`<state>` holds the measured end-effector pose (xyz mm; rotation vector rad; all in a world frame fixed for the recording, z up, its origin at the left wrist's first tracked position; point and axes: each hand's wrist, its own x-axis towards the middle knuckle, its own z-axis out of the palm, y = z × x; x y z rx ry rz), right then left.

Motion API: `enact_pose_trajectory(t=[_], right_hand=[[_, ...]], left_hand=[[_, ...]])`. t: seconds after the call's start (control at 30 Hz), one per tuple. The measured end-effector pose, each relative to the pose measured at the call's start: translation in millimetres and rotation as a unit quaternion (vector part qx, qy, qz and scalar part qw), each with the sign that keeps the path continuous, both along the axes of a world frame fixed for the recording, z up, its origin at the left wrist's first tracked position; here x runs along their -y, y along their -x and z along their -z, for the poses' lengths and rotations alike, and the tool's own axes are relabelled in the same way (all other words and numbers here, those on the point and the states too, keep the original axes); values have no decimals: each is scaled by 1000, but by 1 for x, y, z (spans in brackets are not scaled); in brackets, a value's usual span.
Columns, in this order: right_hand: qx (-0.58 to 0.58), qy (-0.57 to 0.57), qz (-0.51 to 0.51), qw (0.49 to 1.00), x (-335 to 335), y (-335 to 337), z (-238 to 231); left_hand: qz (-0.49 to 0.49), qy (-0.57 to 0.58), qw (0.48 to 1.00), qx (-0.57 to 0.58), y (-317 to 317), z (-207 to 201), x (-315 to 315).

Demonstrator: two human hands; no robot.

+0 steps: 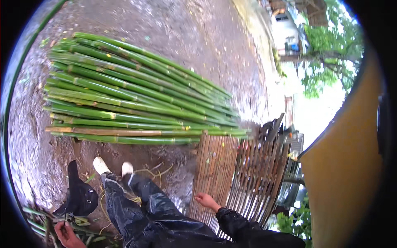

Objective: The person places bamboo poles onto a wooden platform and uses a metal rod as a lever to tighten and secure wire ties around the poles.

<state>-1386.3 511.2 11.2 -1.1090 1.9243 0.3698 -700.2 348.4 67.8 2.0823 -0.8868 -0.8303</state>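
At the lower left, my left hand (66,234) has its fingers closed on a thin dark strap at the lower end of a black hat (84,199). The hat hangs out over the muddy ground, its brim pointing up and two metal eyelets showing. My right hand (206,201), at the end of a wet black sleeve, is in front of a slatted bamboo panel (213,173). Its fingers are curled in and I see nothing in them.
A large pile of cut green bamboo poles (136,93) lies across wet mud (178,25). My legs in black rain trousers (165,211) and white shoes (100,165) stand beside it. Cut stalks (39,219) lie lower left; a tan roof edge (347,165) hangs at the right.
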Motion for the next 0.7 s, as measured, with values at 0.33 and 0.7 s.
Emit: enact_pose_trajectory(t=[0.33,0.7], right_hand=[[184,-12,364,913,-45,-47,53],[179,143,423,877,301,115,9]], left_hand=[[65,4,988,140,65,-69,288],[130,168,968,131,233,-171,636]])
